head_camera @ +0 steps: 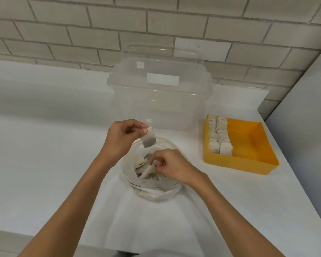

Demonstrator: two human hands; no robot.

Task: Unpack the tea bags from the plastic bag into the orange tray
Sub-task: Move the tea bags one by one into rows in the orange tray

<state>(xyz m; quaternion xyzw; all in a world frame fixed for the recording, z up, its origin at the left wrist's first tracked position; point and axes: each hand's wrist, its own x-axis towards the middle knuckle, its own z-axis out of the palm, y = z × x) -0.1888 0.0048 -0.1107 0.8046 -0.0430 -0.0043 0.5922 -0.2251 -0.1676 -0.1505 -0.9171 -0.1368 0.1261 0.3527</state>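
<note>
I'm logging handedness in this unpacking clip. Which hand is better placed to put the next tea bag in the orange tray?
Probably the left hand: it already holds a tea bag clear of the plastic bag. The right hand, nearer the orange tray, is in the plastic bag.

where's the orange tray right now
The orange tray sits on the white counter at the right of the head view, right of the plastic bag and beside the clear container.
</note>
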